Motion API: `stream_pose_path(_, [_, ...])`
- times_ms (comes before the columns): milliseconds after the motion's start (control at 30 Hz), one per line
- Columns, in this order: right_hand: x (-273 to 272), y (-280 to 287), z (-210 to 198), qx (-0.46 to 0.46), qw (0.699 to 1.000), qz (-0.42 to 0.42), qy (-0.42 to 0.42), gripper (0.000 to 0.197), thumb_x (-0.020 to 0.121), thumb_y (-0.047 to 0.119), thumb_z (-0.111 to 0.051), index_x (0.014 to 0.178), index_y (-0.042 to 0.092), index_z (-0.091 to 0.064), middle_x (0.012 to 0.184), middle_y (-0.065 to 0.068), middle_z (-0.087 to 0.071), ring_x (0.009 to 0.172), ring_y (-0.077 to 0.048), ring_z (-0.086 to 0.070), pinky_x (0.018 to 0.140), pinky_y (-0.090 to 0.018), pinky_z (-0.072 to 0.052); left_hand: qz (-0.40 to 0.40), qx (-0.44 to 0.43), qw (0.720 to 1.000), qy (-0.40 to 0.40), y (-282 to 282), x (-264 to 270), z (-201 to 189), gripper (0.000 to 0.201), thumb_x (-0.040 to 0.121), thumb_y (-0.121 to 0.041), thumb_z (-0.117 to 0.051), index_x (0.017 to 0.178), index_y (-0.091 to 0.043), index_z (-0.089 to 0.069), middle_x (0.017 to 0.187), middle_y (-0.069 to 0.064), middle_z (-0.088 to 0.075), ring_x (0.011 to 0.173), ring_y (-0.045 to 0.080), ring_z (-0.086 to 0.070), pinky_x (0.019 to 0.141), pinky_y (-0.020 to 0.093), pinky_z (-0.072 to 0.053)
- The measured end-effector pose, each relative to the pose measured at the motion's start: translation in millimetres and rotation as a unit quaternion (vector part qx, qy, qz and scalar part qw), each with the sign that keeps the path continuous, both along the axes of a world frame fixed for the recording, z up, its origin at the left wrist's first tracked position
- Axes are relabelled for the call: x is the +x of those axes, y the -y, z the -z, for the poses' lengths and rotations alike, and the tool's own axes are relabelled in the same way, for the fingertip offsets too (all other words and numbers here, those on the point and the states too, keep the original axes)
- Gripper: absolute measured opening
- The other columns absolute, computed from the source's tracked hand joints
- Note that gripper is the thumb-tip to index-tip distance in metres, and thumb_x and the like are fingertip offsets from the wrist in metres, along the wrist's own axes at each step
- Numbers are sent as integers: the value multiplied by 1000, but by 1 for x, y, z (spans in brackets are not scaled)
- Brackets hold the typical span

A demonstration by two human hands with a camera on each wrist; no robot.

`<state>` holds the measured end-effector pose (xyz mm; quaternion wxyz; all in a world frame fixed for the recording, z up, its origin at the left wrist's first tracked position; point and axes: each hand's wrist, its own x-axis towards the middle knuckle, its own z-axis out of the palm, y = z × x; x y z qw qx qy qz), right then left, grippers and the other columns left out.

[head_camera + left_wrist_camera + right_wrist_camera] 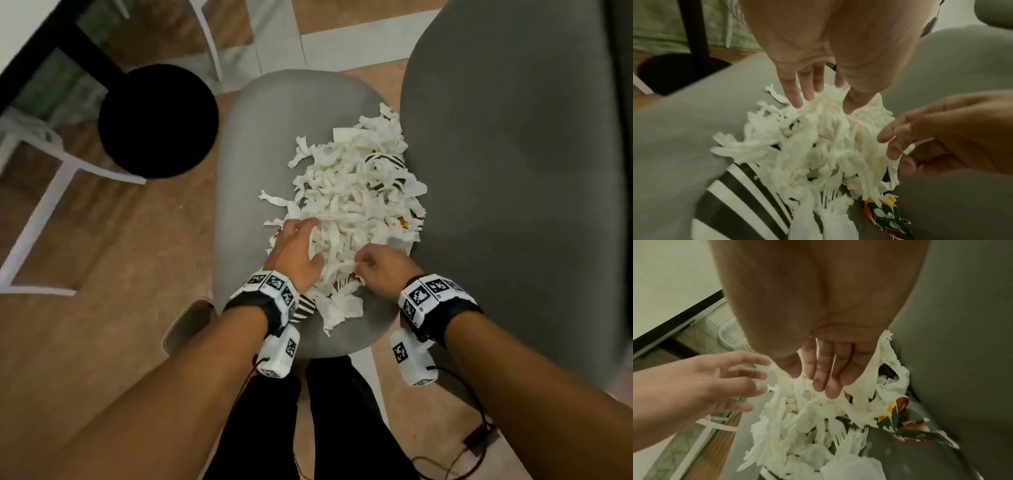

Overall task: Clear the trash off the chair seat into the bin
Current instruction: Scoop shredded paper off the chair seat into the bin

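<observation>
Covering most of the grey chair seat [250, 144] is a heap of shredded white paper [356, 192], running from about the seat's centre out toward its 3 o'clock edge, where it meets the grey backrest [513, 171]. Both hands are at the pile's 6 o'clock end. The left hand [296, 250] lies on the shreds at about 7 o'clock of the heap, its fingers [807, 91] straight and spread, tips pressed into the paper without closing on it. The right hand [383, 270] sits at about 5 o'clock; seen from the head its fingers are bent down into the shreds, and the right wrist view shows strips of paper caught between its fingers [824, 374] (so it seems to be pinching some of the paper, though how firmly cannot be told).

Mixed into the heap are a black-and-white striped sheet [740, 199] sticking out at the near end beside the left wrist, a white plastic fork [839, 438] half buried among the strips, and a crumpled green, red and yellow wrapper [885, 217] on the seat toward the backrest side.

On the wooden floor [113, 257] at 10 o'clock of the seat stands a round black bin [157, 120], apart from the chair. White chair legs [37, 219] show at 9 o'clock, beyond the bin.
</observation>
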<state>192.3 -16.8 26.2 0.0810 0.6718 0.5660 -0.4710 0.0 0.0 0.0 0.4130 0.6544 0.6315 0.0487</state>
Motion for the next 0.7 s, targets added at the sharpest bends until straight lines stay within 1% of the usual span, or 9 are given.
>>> stream_pose_path(100, [4,-9,19,24,1000,3,10,26,95,31,-52,116,21,-63,109,-4,-68,101,-24,-63,83,-30,-50,-8,0,1000,-11,-2,13,27,72,85,-21,-66,149,-33,-34,152,1,-25,138,21,-31,109,31,-37])
stream_pose_path(200, [-5,-13,32,94,995,-12,18,21,94,33,-51,109,22,-61,101,1,-62,93,-23,-62,83,-37,-53,-13,-29,999,-20,1,5,52,51,90,-13,-60,137,-30,-51,143,2,-47,129,21,-47,105,30,-40])
stream_pose_path(300, [-17,-15,42,238,970,-5,47,22,90,37,-60,105,22,-55,107,3,-49,86,-17,-56,71,-32,-48,-44,-1,999,-13,1,-15,60,29,87,-3,-51,97,-27,-65,99,1,-68,88,22,-64,77,27,-49])
stream_pose_path(367, [-24,-19,49,291,954,-28,71,38,83,40,-68,111,20,-51,121,0,-47,99,-20,-53,73,-33,-50,-66,3,998,0,0,-26,60,26,86,-3,-45,83,-24,-60,69,-1,-60,60,21,-58,59,26,-44])
stream_pose_path(400, [-27,-21,53,288,953,-49,82,52,79,42,-71,120,20,-48,131,-2,-44,107,-23,-53,79,-37,-52,-78,12,997,6,-2,-30,60,25,87,-4,-43,80,-22,-59,62,1,-57,54,22,-54,55,27,-43])
stream_pose_path(500, [-32,-29,65,199,963,-139,120,87,79,42,-73,149,24,-25,149,-6,-38,121,-32,-50,95,-46,-50,-93,43,995,22,-3,-37,60,19,90,-15,-42,79,-14,-57,63,7,-58,58,28,-53,56,35,-48])
stream_pose_path(567, [-31,-36,70,181,957,-173,145,79,88,37,-65,153,28,-22,138,-10,-50,117,-34,-52,96,-47,-47,-86,53,995,11,-2,-37,61,21,90,-33,-46,82,-16,-54,68,0,-55,60,25,-51,58,34,-44])
stream_pose_path(633, [-27,-43,69,203,952,-174,149,58,95,37,-56,148,27,-35,127,-12,-57,114,-35,-52,99,-49,-43,-65,57,996,-12,2,-34,65,28,89,-47,-52,84,-20,-50,88,-4,-53,69,20,-51,65,30,-42])
stream_pose_path(700, [-22,-48,66,235,948,-161,141,44,97,42,-51,136,23,-51,120,-11,-59,112,-35,-52,99,-49,-40,-52,68,996,-23,7,-33,72,28,91,-45,-54,83,-19,-47,102,-3,-48,74,22,-54,68,33,-46])
